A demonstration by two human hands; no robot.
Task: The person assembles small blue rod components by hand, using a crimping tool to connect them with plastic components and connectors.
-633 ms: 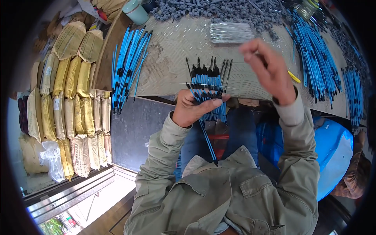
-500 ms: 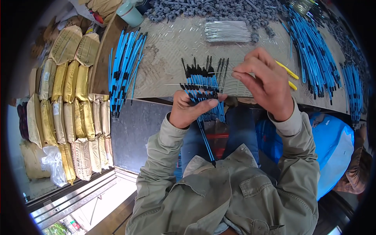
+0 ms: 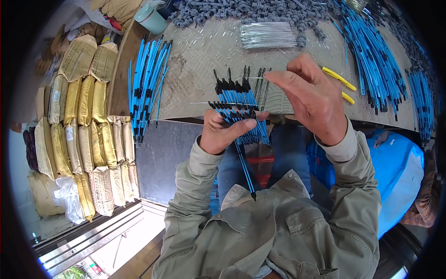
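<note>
My left hand is closed around a fan of thin blue rods with black joints and tips, its thumb lying across the lower row of black joints. A straight metal wire runs crosswise through or along that row and sticks out to the left. One pair of rods hangs down toward my lap. My right hand pinches a second thin wire between thumb and fingertips. This wire points left at the upper black tips; whether it passes through any of them I cannot tell.
A stack of silvery wires lies on the worktable, before a heap of grey plastic parts. Yellow-handled pliers rest right of my hand. Bundles of blue rods lie right and left. Packed sacks stand at left.
My right hand has moved a little left and away from me, bringing its wire further over the upper black tips. My left hand keeps its hold on the rods.
</note>
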